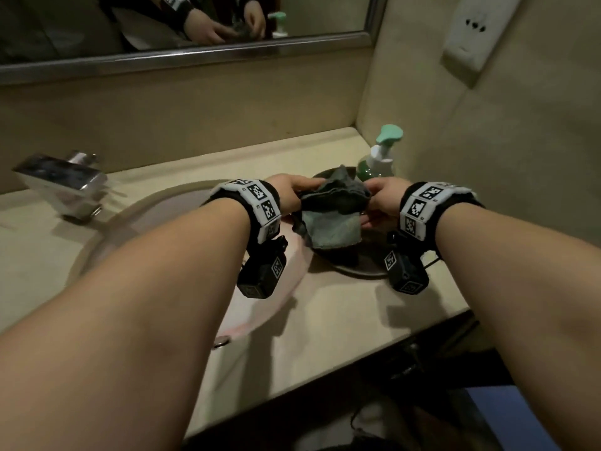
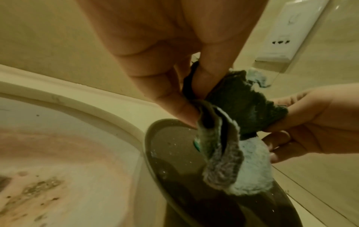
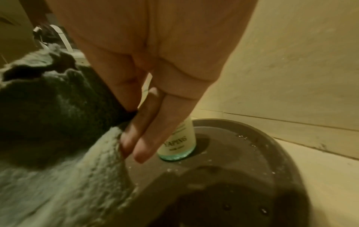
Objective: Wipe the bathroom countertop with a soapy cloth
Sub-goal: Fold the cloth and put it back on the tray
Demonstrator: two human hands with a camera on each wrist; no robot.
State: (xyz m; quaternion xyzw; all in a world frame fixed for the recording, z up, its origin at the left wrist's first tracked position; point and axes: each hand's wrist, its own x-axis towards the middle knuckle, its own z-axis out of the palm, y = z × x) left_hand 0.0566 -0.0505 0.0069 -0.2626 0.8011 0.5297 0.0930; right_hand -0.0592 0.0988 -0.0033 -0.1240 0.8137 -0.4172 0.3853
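Observation:
A crumpled grey-green cloth (image 1: 331, 209) hangs between both hands above a dark round tray (image 1: 357, 268) on the beige countertop (image 1: 341, 327). My left hand (image 1: 289, 193) pinches the cloth's left edge; its fingers (image 2: 174, 106) close on a fold of the cloth (image 2: 237, 107). My right hand (image 1: 383, 200) grips the right edge, and its fingers (image 3: 139, 138) press into the cloth (image 3: 58, 110). A soap pump bottle (image 1: 380, 157) with a green head stands on the tray's far side, with its base (image 3: 178, 147) in the wet tray (image 3: 242, 153).
A white basin (image 1: 182, 229) lies left of the tray, with a chrome faucet (image 1: 61, 183) at far left. The mirror (image 1: 182, 24) runs along the back wall. A wall socket (image 1: 468, 37) sits high on the right wall. The countertop's front edge drops off below my forearms.

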